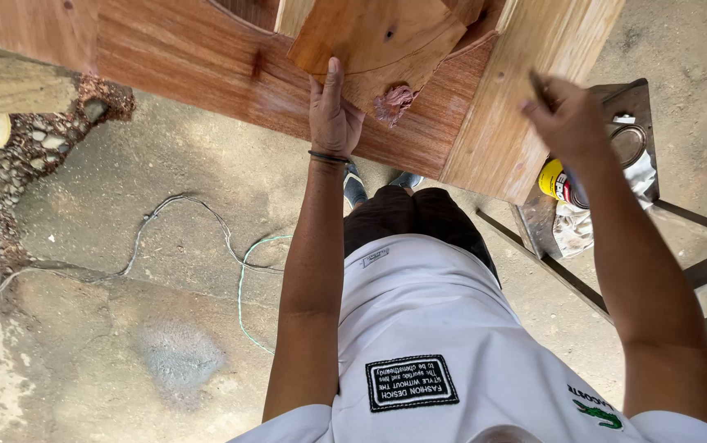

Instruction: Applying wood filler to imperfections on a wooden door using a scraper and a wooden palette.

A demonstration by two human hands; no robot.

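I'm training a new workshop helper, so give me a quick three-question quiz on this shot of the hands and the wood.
1. True or false: the left hand lies flat against the wooden piece.
2. What does the right hand pinch in its fingers? A) a thin dark stick-like tool B) a hammer C) a folded cloth
3. What stands on the metal stool to the right, under the right hand?

Key
1. True: palm and fingers rest open on the reddish wood, below a pale smear of filler.
2. A: the thin dark tool pokes up from the fingertips.
3. A yellow can, beside an open round tin and a white rag.
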